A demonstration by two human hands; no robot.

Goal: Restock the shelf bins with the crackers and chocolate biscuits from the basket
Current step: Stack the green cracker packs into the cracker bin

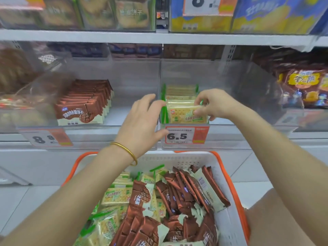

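Observation:
A short row of green-and-cream cracker packs [184, 113] stands in the clear right bin [230, 96]. My right hand [215, 104] pinches the top edge of the front cracker pack. My left hand [142, 125] hovers with fingers spread at the divider between the bins, its fingertips near the pack's left edge. The left bin [124, 110] holds a row of brown chocolate biscuit packs [83, 107]. Below, a white basket with orange handles [229, 226] holds mixed cracker packs [117, 196] and chocolate biscuit packs [191, 192].
Price tags reading 6.5 [186, 135] and 8.8 [46, 138] hang on the shelf front. Other snack bags [303, 86] fill the bin at right, and boxed biscuits [124, 13] sit on the shelf above. Pale floor tiles [252, 174] lie beneath.

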